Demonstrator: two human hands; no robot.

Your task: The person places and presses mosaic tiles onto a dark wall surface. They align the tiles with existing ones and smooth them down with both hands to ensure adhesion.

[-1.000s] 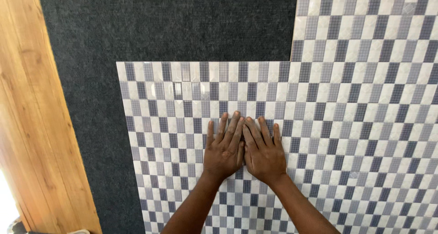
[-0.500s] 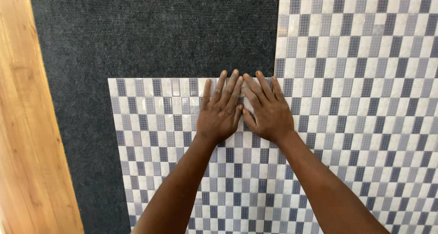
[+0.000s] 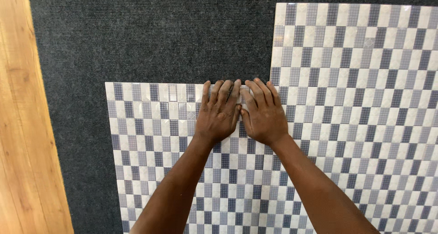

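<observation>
- I am pressing both palms down on the lower tile, a checkered sheet of grey, blue-grey and white squares filling the lower middle of the frame.
- My left hand is lying flat, fingers stretched out and close together, tips reaching the tile's top edge at the centre of the frame.
- My right hand is lying flat just beside it, thumbs nearly touching, fingers likewise extended toward that same top edge.
- Neither hand is curling around anything; both are fully spread and are only bearing on the tile's face, not gripping it.
- The second tile, same pattern, is occupying the right side of the frame and is reaching much higher, up to the upper right.
- The two tiles are meeting along a vertical line just right of my right hand; I cannot tell whether the seam is tight or slightly lapped, as the pattern is hiding it.
- Judging by the lie of things, the lower tile is sitting well below the other's top edge, so the tops are not level.
- Dark grey carpet is showing bare above the lower tile and along its left side.
- A strip of wooden floor is running down the left edge of the frame.
</observation>
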